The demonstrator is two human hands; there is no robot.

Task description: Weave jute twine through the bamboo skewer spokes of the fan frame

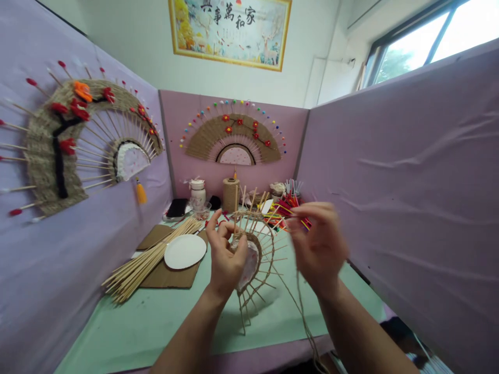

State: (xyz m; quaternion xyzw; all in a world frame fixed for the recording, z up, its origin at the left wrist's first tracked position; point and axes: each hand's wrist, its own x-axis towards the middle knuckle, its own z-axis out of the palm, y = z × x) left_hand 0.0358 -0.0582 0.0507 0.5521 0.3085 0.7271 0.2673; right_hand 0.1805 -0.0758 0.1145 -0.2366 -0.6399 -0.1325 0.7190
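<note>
right of the white disc [185, 252], the left hand [227, 255] pinches the fan frame [249, 264]; the right hand [318, 245], narrowed, holds the twine [304, 323]. i fear a hard tug could skew the sticks [236, 205].

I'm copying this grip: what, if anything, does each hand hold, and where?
The left hand grips the unfinished fan by its half-round base, thumb in front. The right hand seems to pinch the twine; blur hides exactly where.

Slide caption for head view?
Left hand holds a stick fan over a green table; right hand hovers beside it, twine hanging below.
</note>
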